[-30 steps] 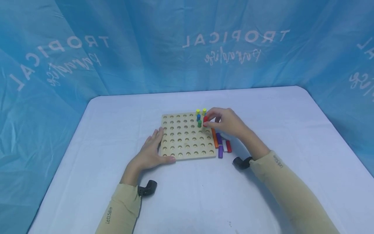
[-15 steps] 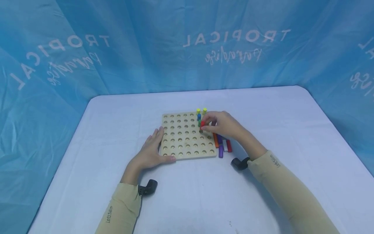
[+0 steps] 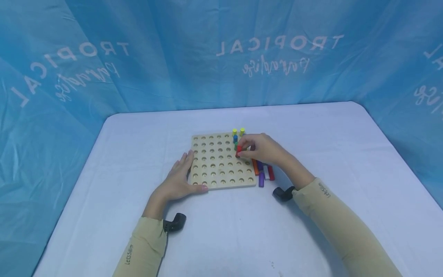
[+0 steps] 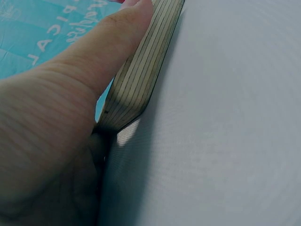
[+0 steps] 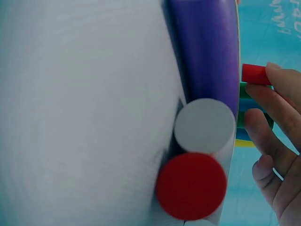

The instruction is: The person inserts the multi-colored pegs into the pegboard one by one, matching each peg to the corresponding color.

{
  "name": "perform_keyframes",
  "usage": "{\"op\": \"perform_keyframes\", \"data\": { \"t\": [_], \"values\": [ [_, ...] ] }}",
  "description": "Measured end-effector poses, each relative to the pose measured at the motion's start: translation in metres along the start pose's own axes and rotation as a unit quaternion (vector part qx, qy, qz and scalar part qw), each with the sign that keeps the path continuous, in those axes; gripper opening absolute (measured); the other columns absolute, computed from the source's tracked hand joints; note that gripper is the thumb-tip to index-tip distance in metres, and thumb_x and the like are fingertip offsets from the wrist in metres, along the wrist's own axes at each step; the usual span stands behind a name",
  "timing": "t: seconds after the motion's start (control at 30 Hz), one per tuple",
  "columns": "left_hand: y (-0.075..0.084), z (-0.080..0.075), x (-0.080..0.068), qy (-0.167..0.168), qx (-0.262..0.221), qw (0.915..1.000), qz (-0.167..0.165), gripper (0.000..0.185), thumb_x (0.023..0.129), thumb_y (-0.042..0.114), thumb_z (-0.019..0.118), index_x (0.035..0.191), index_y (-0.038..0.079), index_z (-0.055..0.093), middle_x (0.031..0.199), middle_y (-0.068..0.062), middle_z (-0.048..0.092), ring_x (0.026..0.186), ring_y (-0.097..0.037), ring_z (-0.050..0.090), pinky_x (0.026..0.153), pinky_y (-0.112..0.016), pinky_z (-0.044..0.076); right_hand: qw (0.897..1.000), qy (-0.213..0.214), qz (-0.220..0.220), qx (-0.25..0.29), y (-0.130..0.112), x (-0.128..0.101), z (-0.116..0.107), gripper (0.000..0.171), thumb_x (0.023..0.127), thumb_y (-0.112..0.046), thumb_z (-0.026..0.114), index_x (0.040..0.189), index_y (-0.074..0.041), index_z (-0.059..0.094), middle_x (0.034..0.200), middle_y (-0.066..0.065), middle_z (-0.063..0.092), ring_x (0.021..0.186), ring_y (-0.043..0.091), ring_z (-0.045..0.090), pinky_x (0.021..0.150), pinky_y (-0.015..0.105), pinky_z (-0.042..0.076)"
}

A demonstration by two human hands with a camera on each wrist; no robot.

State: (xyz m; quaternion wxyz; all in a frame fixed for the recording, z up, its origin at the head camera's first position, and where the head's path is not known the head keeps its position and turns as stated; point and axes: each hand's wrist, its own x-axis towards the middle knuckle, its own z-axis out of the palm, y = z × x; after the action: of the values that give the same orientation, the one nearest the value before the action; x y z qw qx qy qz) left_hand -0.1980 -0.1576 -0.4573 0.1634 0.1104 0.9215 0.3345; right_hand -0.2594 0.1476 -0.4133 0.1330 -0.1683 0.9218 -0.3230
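Observation:
A square wooden pegboard (image 3: 217, 170) with rows of round holes lies on the white table. My left hand (image 3: 176, 182) rests at its near left corner, fingers along the left side and thumb along the front edge (image 4: 141, 75). Between thumb and index finger, my right hand (image 3: 264, 149) pinches a red peg (image 5: 254, 74), held upright at a hole just in front of a standing green peg (image 3: 236, 146). Behind that stand a blue peg (image 3: 235, 138) and two yellow pegs (image 3: 234, 132) at the back edge. The right hand partly hides the column beside them.
Loose pegs lie by the board's right side: an orange one (image 3: 255, 167), purple ones (image 3: 261, 181), a white one (image 3: 266, 173) and a red one (image 3: 271, 173). A blue printed curtain (image 3: 194, 77) hangs behind the table.
My right hand has carried the red peg left and nearer to me, from beside the green peg to in front of it, then slightly lower. The left hand has stayed put.

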Motion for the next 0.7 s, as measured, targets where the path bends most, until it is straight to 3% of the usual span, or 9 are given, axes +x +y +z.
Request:
{"op": "perform_keyframes", "data": {
  "t": [0.27, 0.7],
  "values": [
    [-0.0009, 0.0004, 0.0005, 0.001, 0.002, 1.0000, 0.006, 0.136, 0.065, 0.065, 0.083, 0.161, 0.021, -0.003, 0.169, -0.002, -0.003, 0.156, -0.028, -0.006, 0.127, -0.053, -0.001, 1.000, -0.005, 0.007, 0.002, -0.0002, 0.0016, 0.0005, 0.017, 0.086, -0.034, 0.078, 0.099, -0.027, 0.069, 0.099, -0.010, 0.074, 0.100, 0.013, 0.068, 0.094, 0.040, 0.053],
    [-0.0024, 0.0011, 0.0006, 0.000, -0.001, 1.0000, 0.004, 0.134, 0.066, 0.065, 0.082, 0.161, 0.024, -0.004, 0.169, 0.001, -0.004, 0.156, -0.026, -0.007, 0.127, -0.052, -0.001, 1.000, -0.003, -0.013, -0.015, 0.0021, 0.0036, 0.0039, 0.014, 0.086, -0.033, 0.078, 0.095, -0.027, 0.071, 0.096, -0.010, 0.074, 0.090, 0.012, 0.067, 0.082, 0.034, 0.054]
  ]
}}
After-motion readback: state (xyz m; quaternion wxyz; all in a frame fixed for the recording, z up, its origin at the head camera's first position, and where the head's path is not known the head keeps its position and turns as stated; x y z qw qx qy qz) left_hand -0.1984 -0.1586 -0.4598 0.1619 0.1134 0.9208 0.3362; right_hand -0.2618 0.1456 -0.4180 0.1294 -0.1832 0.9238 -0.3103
